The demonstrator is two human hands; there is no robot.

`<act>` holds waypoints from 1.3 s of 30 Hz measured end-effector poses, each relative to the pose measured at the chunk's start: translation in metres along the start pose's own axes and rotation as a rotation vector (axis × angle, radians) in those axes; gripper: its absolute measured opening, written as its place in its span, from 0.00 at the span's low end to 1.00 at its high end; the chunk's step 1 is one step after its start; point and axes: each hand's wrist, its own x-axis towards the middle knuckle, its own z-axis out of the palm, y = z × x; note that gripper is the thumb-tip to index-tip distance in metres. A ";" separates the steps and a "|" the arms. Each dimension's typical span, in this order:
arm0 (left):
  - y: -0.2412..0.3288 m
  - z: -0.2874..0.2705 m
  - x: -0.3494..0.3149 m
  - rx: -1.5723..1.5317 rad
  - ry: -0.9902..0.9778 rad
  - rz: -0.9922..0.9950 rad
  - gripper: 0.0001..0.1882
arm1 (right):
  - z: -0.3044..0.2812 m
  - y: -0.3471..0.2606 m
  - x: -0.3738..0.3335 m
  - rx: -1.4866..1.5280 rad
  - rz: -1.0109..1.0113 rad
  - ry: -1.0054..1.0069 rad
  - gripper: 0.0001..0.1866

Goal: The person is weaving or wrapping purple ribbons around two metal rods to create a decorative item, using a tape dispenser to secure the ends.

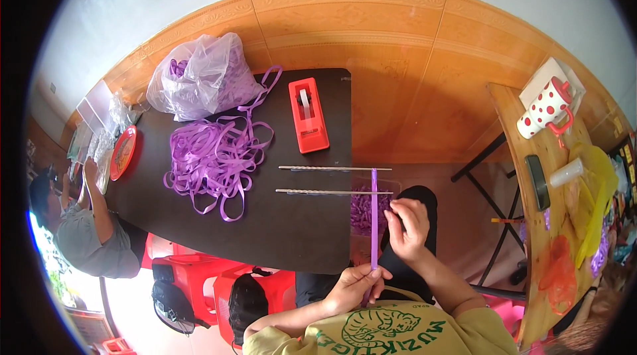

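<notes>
Pinched in my left hand (358,283) is a purple ribbon (374,229), which runs straight away from me. Its far part loops around the ends of two thin metal sticks that jut past the table edge. The far stick (332,168) and the near stick (325,192) lie roughly parallel, with twisted shafts. Just right of the ribbon is my right hand (408,229), its fingers loosely bent, thumb and forefinger apart, and nothing visible in it. A loose heap of purple ribbon (212,156) lies on the dark table (279,242).
A red tape dispenser (309,116) and a plastic bag of ribbon (206,76) stand at the back. Below the sticks sits a container of purple pieces (361,214). A wooden table (524,176) holds a dotted cup (547,108). Another person (93,235) sits far left.
</notes>
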 end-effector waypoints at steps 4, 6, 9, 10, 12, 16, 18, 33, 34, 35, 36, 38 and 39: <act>0.012 0.004 -0.006 -0.211 -0.087 -0.093 0.16 | -0.002 0.013 0.005 -0.158 -0.367 -0.065 0.21; 0.021 0.004 -0.009 -0.210 -0.091 -0.103 0.16 | -0.003 0.013 0.005 -0.173 -0.484 -0.110 0.21; 0.041 0.006 -0.015 -0.191 -0.126 -0.099 0.17 | 0.000 0.005 0.011 -0.166 -0.555 -0.088 0.19; 0.051 0.006 -0.017 -0.182 -0.154 -0.089 0.17 | 0.001 0.003 0.014 -0.140 -0.532 -0.108 0.19; 0.077 0.004 -0.016 -0.098 -0.161 -0.048 0.18 | -0.002 0.002 0.026 -0.068 -0.492 -0.155 0.19; 0.146 0.007 0.005 0.062 -0.163 0.160 0.25 | -0.003 0.006 0.068 0.291 -0.262 -0.235 0.06; 0.189 0.002 0.026 0.455 -0.152 0.498 0.32 | -0.001 0.000 0.089 0.421 0.044 -0.278 0.02; -0.022 -0.021 0.035 0.080 -0.017 -0.151 0.14 | 0.056 0.089 0.104 0.923 1.006 -0.583 0.09; -0.039 -0.029 0.046 0.112 0.081 -0.084 0.13 | 0.058 0.092 0.104 0.908 1.063 -0.591 0.08; -0.058 -0.037 0.061 0.280 0.181 0.079 0.15 | 0.061 0.094 0.102 0.907 1.066 -0.591 0.08; -0.060 -0.036 0.070 0.277 0.181 0.074 0.15 | 0.064 0.097 0.097 0.933 1.095 -0.586 0.08; -0.051 -0.036 0.094 0.401 0.448 0.291 0.18 | 0.067 0.102 0.089 0.974 1.136 -0.569 0.07; -0.048 -0.040 0.108 0.398 0.443 0.291 0.18 | 0.068 0.103 0.085 0.994 1.149 -0.560 0.07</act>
